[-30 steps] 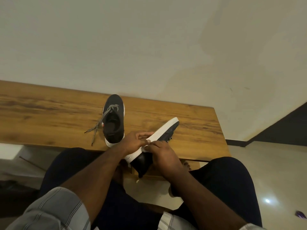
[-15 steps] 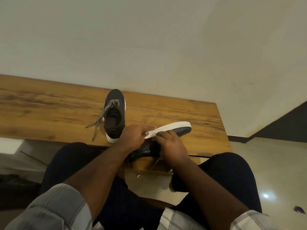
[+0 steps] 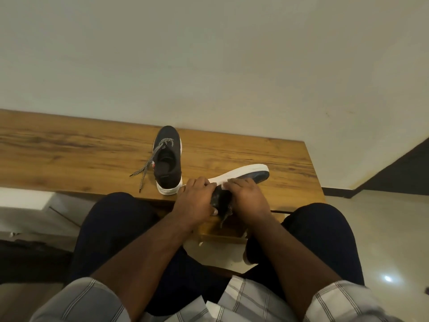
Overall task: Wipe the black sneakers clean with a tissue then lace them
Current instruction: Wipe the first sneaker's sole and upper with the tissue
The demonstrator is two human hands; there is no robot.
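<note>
Head view shows, nearest you, your two forearms reaching over your knees to the sneaker you hold [image 3: 241,176] at the near edge of the bench [image 3: 69,154]. Over the last second you have rolled this shoe: its toe pointed up and away from you, and now it lies nearly level on its side, white sole edge facing the wall, toe pointing to the right of your hands. I judge that this turn brings a fresh stretch of the sole rim and upper under the tissue [image 3: 224,185], so you are still in the wiping step, with lacing of this shoe not yet begun.

Your left hand [image 3: 193,201] curls over the heel end, fingers wrapped on the sole edge and steadying the shoe. Your right hand [image 3: 247,201] sits just right of it, fingers bent and pressed together on the sole rim, with a small white scrap showing beneath the fingertips; that is likely the tissue, though most of it is hidden. A dark lace end hangs below the held shoe, between your hands.

Farther out, to the left of the held shoe and just apart from your left hand, the second sneaker [image 3: 168,163] stands upright on the bench, toe toward the wall, its speckled lace [image 3: 148,163] threaded only near the toe and trailing loose to the left.
</note>
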